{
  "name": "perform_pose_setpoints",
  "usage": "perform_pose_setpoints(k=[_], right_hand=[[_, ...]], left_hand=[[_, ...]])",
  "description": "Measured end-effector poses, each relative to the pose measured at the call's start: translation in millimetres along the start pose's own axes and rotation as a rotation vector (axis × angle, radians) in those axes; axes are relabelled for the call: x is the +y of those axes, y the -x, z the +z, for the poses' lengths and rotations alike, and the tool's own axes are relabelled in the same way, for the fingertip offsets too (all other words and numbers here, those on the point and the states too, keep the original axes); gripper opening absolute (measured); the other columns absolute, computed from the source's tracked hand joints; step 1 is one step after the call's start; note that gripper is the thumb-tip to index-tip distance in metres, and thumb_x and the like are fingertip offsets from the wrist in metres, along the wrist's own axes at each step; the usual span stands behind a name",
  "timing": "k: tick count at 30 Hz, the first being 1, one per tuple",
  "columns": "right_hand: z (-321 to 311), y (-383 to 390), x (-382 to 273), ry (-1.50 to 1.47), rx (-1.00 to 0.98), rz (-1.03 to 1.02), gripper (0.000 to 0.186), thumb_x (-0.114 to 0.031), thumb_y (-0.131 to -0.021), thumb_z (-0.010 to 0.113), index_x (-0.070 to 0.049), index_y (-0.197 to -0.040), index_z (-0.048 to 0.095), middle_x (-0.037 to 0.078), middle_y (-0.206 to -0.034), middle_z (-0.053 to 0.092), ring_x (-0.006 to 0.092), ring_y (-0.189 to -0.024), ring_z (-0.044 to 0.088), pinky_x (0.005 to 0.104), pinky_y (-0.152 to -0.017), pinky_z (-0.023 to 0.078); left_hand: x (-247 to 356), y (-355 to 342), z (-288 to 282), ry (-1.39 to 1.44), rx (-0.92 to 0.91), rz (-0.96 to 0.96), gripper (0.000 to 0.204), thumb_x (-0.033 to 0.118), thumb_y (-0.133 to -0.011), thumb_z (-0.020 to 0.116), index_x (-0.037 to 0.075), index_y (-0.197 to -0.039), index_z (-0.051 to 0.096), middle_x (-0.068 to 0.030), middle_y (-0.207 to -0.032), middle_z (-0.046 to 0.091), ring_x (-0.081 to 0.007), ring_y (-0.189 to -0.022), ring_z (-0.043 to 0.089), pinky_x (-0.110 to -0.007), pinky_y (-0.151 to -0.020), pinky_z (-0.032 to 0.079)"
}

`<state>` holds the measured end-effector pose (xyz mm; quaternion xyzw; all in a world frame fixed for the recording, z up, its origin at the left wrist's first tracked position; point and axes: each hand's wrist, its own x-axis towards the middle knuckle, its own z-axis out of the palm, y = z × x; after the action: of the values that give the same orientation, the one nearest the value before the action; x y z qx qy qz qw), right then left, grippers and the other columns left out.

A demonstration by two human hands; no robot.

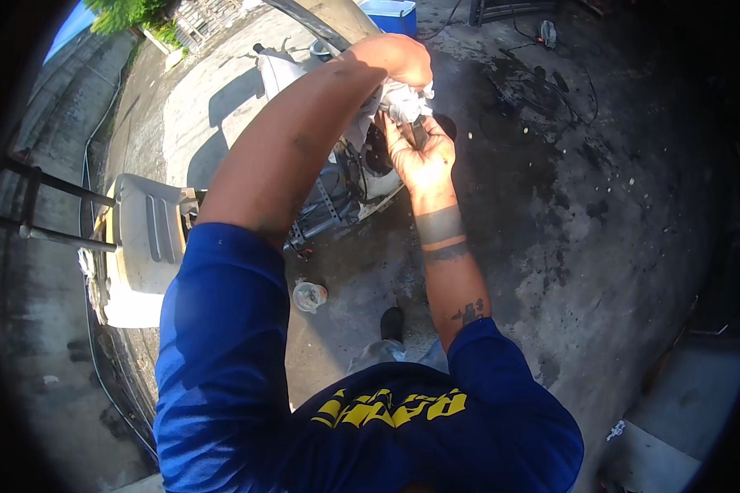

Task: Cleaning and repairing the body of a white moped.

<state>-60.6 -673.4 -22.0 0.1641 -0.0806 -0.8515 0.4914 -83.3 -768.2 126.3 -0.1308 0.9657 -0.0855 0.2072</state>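
Observation:
Both arms stretch forward and my hands meet at the top middle. My left hand is bent over a crumpled white cloth and presses or grips it; most of its fingers are hidden. Just below it, my right hand is palm up, its thumb and fingers closed around a small dark piece against the cloth. What the dark piece is, I cannot make out. Beside the hands stands a partly stripped scooter with bare grey framework showing; my left forearm covers part of it.
A pale moulded panel with dark metal bars is at the left, by a concrete wall. A small clear tub stands on the stained floor near my shoe. A blue cooler box and dark cables lie farther off.

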Motion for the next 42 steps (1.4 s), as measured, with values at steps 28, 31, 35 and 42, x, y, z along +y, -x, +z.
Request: perform_pose_setpoints(k=[28, 31, 35, 42], right_hand=[[3.1, 1.0, -28.2, 0.591, -0.127, 0.188, 0.042, -0.039, -0.092, 0.053, -0.014, -0.126, 0.054, 0.007, -0.116, 0.062, 0.0272, -0.105, 0.06, 0.0504, -0.091, 0.047], [24.8, 15.4, -9.5, 1.0, 0.017, 0.011, 0.039, -0.034, -0.095, 0.054, -0.007, -0.124, 0.055, 0.006, -0.108, 0.063, 0.023, -0.098, 0.062, 0.0426, -0.081, 0.052], [6.2, -4.2, 1.4, 1.385, -0.229, -0.555, 0.046, -0.03, -0.1, 0.05, 0.01, -0.118, 0.061, 0.018, -0.12, 0.064, 0.0234, -0.112, 0.058, 0.0314, -0.1, 0.04], [19.6, -9.2, 9.3, 1.717, -0.544, -0.524, 0.051, -0.032, -0.104, 0.037, 0.001, -0.142, 0.043, 0.015, -0.134, 0.055, 0.0216, -0.121, 0.052, 0.0319, -0.105, 0.037]], left_hand=[[-28.7, 33.3, 56.4, 0.835, 0.264, -0.168, 0.027, 0.026, -0.08, 0.065, 0.004, -0.096, 0.069, -0.0101, -0.087, 0.07, -0.0206, -0.083, 0.065, -0.032, -0.072, 0.049], [5.1, 58.7, 103.0, 1.456, 0.879, -0.228, 0.03, 0.028, -0.092, 0.061, 0.002, -0.108, 0.064, -0.0105, -0.104, 0.068, -0.0135, -0.096, 0.061, -0.028, -0.083, 0.046], [77.6, 20.3, 156.8, 2.024, 1.518, 0.024, 0.043, 0.034, -0.103, 0.046, 0.002, -0.132, 0.049, -0.0119, -0.126, 0.058, -0.0172, -0.115, 0.055, -0.032, -0.1, 0.043], [50.6, 5.1, 160.5, 2.518, 1.38, -0.043, 0.027, 0.02, -0.103, 0.044, 0.0, -0.116, 0.055, -0.0101, -0.108, 0.062, -0.0188, -0.095, 0.062, -0.033, -0.084, 0.051]])
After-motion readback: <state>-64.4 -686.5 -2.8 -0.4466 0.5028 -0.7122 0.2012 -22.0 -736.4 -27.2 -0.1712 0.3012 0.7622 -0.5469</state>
